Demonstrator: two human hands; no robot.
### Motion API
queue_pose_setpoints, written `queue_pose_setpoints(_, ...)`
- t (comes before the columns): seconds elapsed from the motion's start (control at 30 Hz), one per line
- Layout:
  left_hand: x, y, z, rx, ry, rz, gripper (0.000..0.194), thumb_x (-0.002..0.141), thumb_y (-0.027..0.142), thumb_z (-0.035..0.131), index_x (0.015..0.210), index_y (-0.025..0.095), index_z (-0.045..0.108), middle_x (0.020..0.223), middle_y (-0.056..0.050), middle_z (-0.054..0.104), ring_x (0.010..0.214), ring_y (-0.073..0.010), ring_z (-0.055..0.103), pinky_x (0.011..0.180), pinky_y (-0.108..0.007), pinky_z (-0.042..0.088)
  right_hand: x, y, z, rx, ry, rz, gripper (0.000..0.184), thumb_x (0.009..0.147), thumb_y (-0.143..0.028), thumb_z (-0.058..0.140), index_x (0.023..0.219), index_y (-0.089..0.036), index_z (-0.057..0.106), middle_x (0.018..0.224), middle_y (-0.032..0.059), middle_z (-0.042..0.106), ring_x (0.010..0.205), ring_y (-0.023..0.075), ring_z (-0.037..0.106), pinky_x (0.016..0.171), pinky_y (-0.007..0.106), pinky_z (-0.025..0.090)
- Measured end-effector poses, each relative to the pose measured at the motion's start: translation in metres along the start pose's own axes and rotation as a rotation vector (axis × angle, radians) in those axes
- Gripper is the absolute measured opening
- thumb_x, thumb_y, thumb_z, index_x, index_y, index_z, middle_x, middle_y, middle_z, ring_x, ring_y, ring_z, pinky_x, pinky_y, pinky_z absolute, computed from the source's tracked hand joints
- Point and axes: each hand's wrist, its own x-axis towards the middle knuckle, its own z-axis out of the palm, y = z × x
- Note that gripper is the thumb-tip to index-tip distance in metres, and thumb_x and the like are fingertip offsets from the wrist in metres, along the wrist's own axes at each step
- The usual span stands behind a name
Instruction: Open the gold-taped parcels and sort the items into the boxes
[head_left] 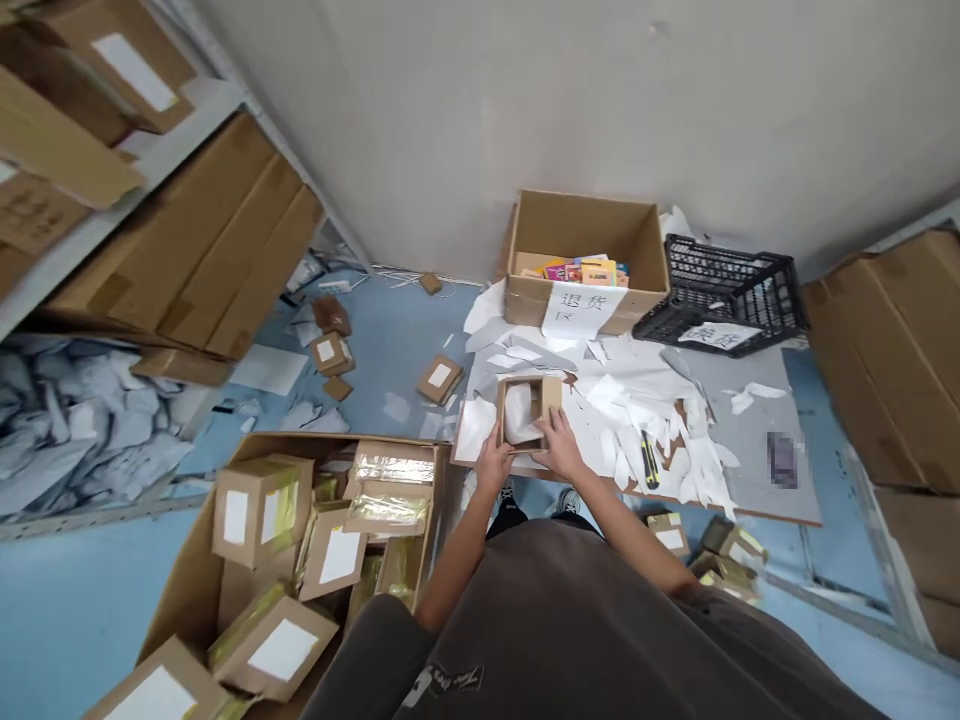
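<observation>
A small opened cardboard box (504, 405) lies at the near edge of the table, with a flap folded out on its right. White packing material (519, 412) fills its left part. My left hand (493, 462) grips the near left corner of the box. At the right near side, my right hand (559, 446) is closed on the box by its flap, its fingertips close to the white packing. Right of my hands, a yellow and black utility knife (649, 460) rests among torn white paper (619, 395).
Behind stands a large carton (645, 300) holding colourful small packs (596, 271), beside a black plastic crate (772, 300). A big carton (442, 500) full of taped parcels is at my left. Small boxes (439, 379) lie on the blue floor. Loaded shelves (217, 110) flank both sides.
</observation>
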Motion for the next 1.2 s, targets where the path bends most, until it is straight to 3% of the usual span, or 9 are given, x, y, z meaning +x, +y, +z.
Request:
queue_pose_setpoints(0.2, 0.015, 0.083, 0.032, 0.086, -0.047, 0.307, 0.008, 0.093, 0.025, 0.073, 0.098, 0.025, 0.080, 0.164, -0.004, 0.050, 0.132, -0.0274, 0.061, 0.111, -0.043, 0.054, -0.055, 0.055, -0.057, -0.001, 0.114, 0.150, 0.056, 0.074, -0.007, 0.076, 0.129, -0.020, 0.073, 0.179, 0.0088, 0.007, 0.162, 0.0401, 0.015, 0.127, 0.054, 0.029)
queue_pose_setpoints(0.33, 0.027, 0.165, 0.080, 0.163, -0.204, 0.458, 0.014, 0.098, 0.030, 0.068, 0.104, 0.028, 0.081, 0.170, -0.002, 0.040, 0.134, -0.0295, 0.059, 0.114, -0.046, 0.052, -0.113, 0.113, -0.107, 0.012, 0.205, 0.316, 0.037, 0.077, -0.010, 0.076, 0.113, -0.018, 0.079, 0.179, 0.0082, 0.012, 0.161, 0.0401, 0.018, 0.127, 0.053, 0.028)
queue_pose_setpoints(0.47, 0.024, 0.266, 0.163, 0.182, -0.362, 0.634, 0.015, 0.096, 0.029, 0.070, 0.106, 0.031, 0.081, 0.172, 0.002, 0.035, 0.138, -0.0316, 0.056, 0.116, -0.050, 0.050, -0.204, 0.188, -0.150, 0.039, 0.329, 0.573, 0.028, 0.083, -0.015, 0.073, 0.110, -0.018, 0.080, 0.178, 0.0067, 0.016, 0.161, 0.0386, 0.016, 0.125, 0.054, 0.030)
queue_pose_setpoints(0.6, -0.010, 0.367, 0.264, 0.109, -0.522, 0.848, 0.014, 0.096, 0.029, 0.071, 0.105, 0.029, 0.081, 0.172, 0.000, 0.035, 0.139, -0.0309, 0.056, 0.117, -0.050, 0.050, -0.318, 0.257, -0.176, 0.035, 0.493, 0.828, 0.029, 0.085, -0.016, 0.068, 0.111, -0.018, 0.081, 0.177, 0.0069, 0.021, 0.160, 0.0364, 0.018, 0.127, 0.052, 0.029)
queue_pose_setpoints(0.73, -0.066, 0.450, 0.354, 0.046, -0.685, 1.043, 0.014, 0.096, 0.030, 0.073, 0.106, 0.028, 0.082, 0.170, -0.001, 0.039, 0.137, -0.0304, 0.057, 0.117, -0.048, 0.050, -0.429, 0.306, -0.184, 0.003, 0.638, 1.034, 0.028, 0.084, -0.019, 0.069, 0.109, -0.018, 0.082, 0.178, 0.0067, 0.018, 0.159, 0.0388, 0.020, 0.128, 0.052, 0.028)
queue_pose_setpoints(0.87, -0.118, 0.506, 0.420, 0.102, -0.857, 1.174, 0.017, 0.095, 0.030, 0.073, 0.110, 0.028, 0.081, 0.173, -0.002, 0.034, 0.139, -0.0303, 0.056, 0.118, -0.049, 0.048, -0.514, 0.339, -0.176, -0.003, 0.688, 1.218, 0.029, 0.085, -0.019, 0.071, 0.112, -0.016, 0.080, 0.177, 0.0119, 0.017, 0.159, 0.0416, 0.021, 0.126, 0.055, 0.029)
queue_pose_setpoints(1.03, -0.133, 0.544, 0.451, 0.232, -1.024, 1.285, 0.056, 0.083, 0.030, 0.086, 0.136, 0.029, 0.071, 0.174, -0.006, 0.032, 0.160, -0.0381, 0.028, 0.126, -0.058, 0.035, -0.573, 0.376, -0.158, 0.165, 0.586, 1.404, 0.072, 0.074, -0.023, 0.083, 0.144, -0.026, 0.064, 0.173, 0.0157, 0.026, 0.157, 0.0466, 0.022, 0.114, 0.066, 0.038)
queue_pose_setpoints(1.1, -0.123, 0.554, 0.447, 0.230, -1.007, 1.270, 0.060, 0.083, 0.031, 0.085, 0.141, 0.026, 0.068, 0.170, -0.009, 0.038, 0.162, -0.0383, 0.021, 0.127, -0.058, 0.033, -0.582, 0.390, -0.157, 0.199, 0.600, 1.417, 0.080, 0.073, -0.026, 0.085, 0.149, -0.026, 0.059, 0.171, 0.0171, 0.029, 0.156, 0.0466, 0.024, 0.114, 0.066, 0.038)
queue_pose_setpoints(1.2, -0.102, 0.562, 0.434, 0.172, -0.880, 1.229, 0.054, 0.090, 0.032, 0.078, 0.142, 0.024, 0.067, 0.163, -0.010, 0.049, 0.159, -0.0338, 0.029, 0.128, -0.053, 0.034, -0.580, 0.407, -0.163, 0.169, 0.699, 1.345, 0.078, 0.078, -0.032, 0.081, 0.151, -0.024, 0.057, 0.168, 0.0174, 0.035, 0.157, 0.0439, 0.025, 0.117, 0.064, 0.037)
